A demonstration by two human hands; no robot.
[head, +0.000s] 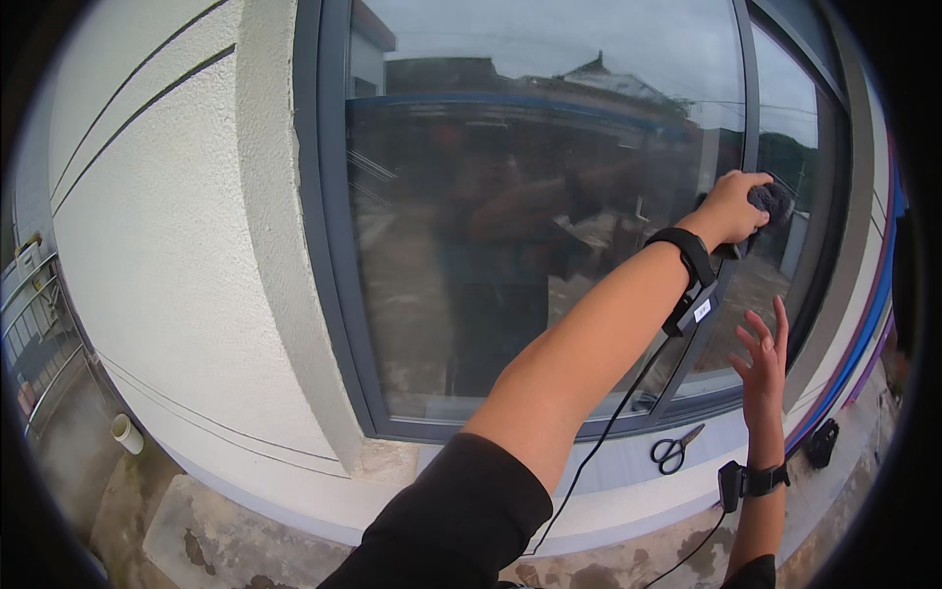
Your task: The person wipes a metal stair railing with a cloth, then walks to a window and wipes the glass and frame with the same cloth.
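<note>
With my left hand (728, 207) I grip a dark grey fluffy cloth (771, 202). It is bunched at the upright middle frame bar (749, 88) of a sliding window, partly hidden by the hand. The large left pane (515, 243) carries reflections of roofs, sky and a person. My right hand (764, 357) is raised in front of the narrower right pane (784, 132), fingers apart and holding nothing. Below it and to its left, black-handled scissors (671, 453) lie on the window sill (625, 475).
A black cable (600, 449) hangs from the device on my left wrist; another cable (692, 548) runs from the right one. White textured wall (169, 243) flanks the window. A pale bucket (127, 434) and metal railing (40, 324) stand at left. A black object (822, 443) lies at right.
</note>
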